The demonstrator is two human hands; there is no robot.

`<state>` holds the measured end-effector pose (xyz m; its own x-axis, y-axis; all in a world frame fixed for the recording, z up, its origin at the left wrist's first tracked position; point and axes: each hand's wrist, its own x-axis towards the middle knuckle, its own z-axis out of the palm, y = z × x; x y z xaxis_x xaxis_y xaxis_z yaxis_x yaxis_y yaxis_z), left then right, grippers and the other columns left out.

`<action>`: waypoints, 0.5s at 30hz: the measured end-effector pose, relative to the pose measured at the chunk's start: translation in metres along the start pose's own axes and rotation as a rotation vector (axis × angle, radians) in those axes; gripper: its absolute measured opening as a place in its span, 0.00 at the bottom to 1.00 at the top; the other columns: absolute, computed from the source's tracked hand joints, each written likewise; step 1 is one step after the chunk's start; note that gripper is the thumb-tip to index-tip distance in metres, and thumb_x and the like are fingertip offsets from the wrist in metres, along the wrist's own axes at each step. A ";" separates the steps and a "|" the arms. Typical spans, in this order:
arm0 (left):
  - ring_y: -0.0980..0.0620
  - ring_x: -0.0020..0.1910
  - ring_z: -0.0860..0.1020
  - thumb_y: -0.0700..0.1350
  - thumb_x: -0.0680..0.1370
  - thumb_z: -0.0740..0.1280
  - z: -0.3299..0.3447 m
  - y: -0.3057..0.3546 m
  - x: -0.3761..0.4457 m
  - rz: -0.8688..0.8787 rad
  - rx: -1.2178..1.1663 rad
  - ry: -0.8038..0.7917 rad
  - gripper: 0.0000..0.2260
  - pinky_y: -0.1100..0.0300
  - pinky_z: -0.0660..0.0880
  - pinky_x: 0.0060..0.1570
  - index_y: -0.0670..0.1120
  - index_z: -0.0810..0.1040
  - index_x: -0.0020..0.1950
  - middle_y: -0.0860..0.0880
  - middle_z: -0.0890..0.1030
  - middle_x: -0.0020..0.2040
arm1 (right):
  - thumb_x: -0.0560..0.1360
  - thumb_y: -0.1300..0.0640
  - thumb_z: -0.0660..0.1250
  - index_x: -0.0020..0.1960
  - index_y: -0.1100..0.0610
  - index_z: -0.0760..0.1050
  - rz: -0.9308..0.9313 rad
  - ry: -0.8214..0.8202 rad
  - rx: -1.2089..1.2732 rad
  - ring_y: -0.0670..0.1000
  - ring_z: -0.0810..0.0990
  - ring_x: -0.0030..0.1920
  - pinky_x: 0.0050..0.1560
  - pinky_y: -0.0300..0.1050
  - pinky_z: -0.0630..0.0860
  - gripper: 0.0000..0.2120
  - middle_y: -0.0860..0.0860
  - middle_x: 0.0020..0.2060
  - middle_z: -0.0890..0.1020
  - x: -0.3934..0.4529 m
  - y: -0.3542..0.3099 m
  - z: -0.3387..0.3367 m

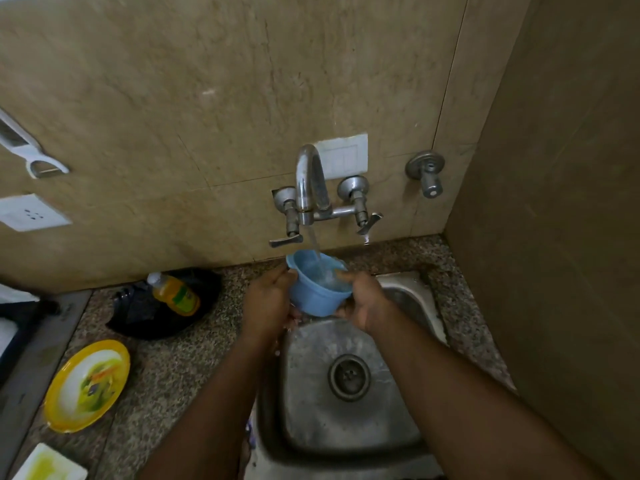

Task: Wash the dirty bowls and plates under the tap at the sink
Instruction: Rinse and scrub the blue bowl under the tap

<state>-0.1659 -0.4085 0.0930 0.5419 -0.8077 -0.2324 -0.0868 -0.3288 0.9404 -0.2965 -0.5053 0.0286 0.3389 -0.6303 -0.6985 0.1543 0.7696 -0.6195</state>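
Note:
A small blue plastic bowl (313,289) is held over the steel sink (304,403), right under the running tap (309,183). Water streams into the bowl. My left hand (266,304) grips its left side and underside. On the other side, my right hand (363,301) holds the rim, with the thumb lying over the edge. A dirty yellow-rimmed plate (88,384) with green and orange smears lies on the counter at the left. The corner of a white square dish (48,464) with yellow residue shows at the bottom left.
A bottle of yellow dish liquid (175,293) lies on a black pan (152,310) behind the plate. The speckled granite counter (180,372) surrounds the sink. A wall stands close on the right, a peeler (31,150) hangs at the left, and a stove edge (31,358) borders the counter.

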 end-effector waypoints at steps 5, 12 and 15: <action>0.60 0.44 0.84 0.64 0.80 0.65 -0.014 -0.005 -0.001 0.166 0.226 0.140 0.16 0.56 0.81 0.45 0.57 0.86 0.54 0.58 0.87 0.45 | 0.78 0.55 0.66 0.64 0.61 0.78 0.096 -0.108 0.053 0.60 0.87 0.45 0.43 0.55 0.84 0.17 0.61 0.50 0.87 -0.003 0.019 0.007; 0.41 0.41 0.85 0.64 0.82 0.57 0.001 -0.030 -0.004 -0.605 -0.075 -0.265 0.30 0.54 0.80 0.42 0.38 0.79 0.62 0.34 0.86 0.50 | 0.69 0.56 0.71 0.51 0.53 0.85 -0.192 0.089 -0.535 0.59 0.85 0.48 0.47 0.56 0.83 0.11 0.55 0.47 0.87 -0.011 -0.020 -0.018; 0.34 0.56 0.84 0.66 0.80 0.60 0.012 -0.046 0.001 -0.651 -0.397 -0.276 0.33 0.46 0.80 0.54 0.38 0.76 0.67 0.31 0.83 0.57 | 0.65 0.65 0.71 0.58 0.47 0.86 -0.637 -0.040 -0.858 0.50 0.83 0.58 0.62 0.54 0.80 0.25 0.50 0.56 0.86 -0.018 -0.028 -0.029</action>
<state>-0.1716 -0.4007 0.0467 0.1511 -0.6230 -0.7675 0.5063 -0.6181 0.6014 -0.3333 -0.5188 0.0481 0.4593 -0.8748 -0.1544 -0.3857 -0.0398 -0.9218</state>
